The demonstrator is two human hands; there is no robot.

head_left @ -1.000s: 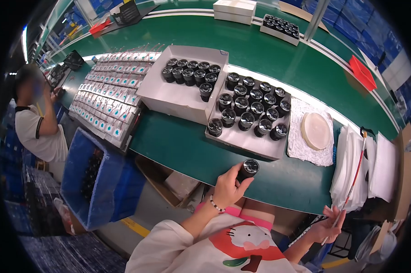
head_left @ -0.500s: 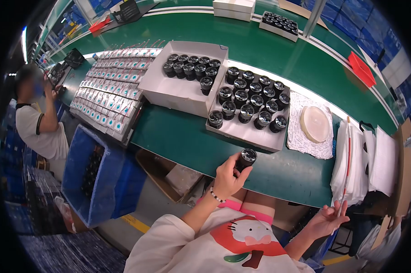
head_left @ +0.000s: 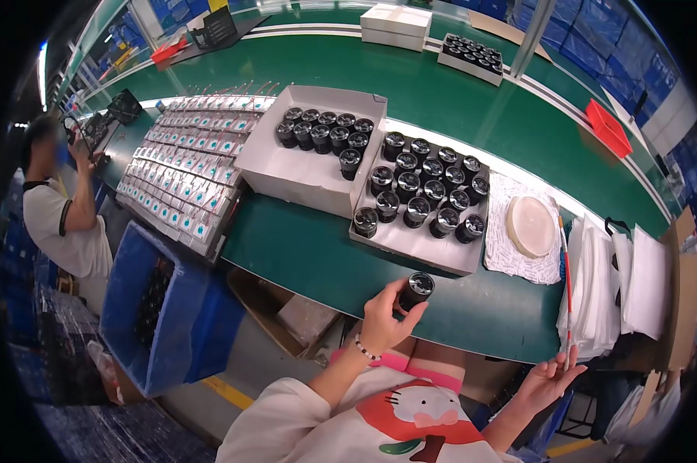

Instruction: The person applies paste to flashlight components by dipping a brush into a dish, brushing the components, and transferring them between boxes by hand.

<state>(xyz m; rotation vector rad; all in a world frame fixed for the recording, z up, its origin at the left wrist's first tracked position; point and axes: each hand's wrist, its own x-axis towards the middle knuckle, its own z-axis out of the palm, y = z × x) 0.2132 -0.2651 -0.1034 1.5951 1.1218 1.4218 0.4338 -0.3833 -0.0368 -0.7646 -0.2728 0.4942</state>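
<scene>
My left hand [head_left: 385, 318] is closed round a black cylinder [head_left: 419, 289] with a shiny, lens-like top, held upright over the front of the green bench. Between the fingers of my right hand [head_left: 553, 380], at the bench's right front edge, is a thin red-and-white stick [head_left: 569, 301] that points up; its kind does not show. Beyond my left hand, a shallow white box [head_left: 441, 248] holds several like cylinders in rows. To its left, a deeper white box [head_left: 306, 185] has several more at its far side. A round, pale dish [head_left: 532, 226] rests on a printed cloth [head_left: 510, 265].
White sheets [head_left: 588, 285] are stacked at the bench's right end. Left of the boxes lie rows of silvery parts with teal dots [head_left: 179, 174]. A blue bin [head_left: 163, 332] stands below the bench at left. Another person [head_left: 67, 224] sits at the far left.
The upper end of the stick in my right hand has swung left. My left hand still has the black cylinder, held about the same way. The whole view has shifted slightly.
</scene>
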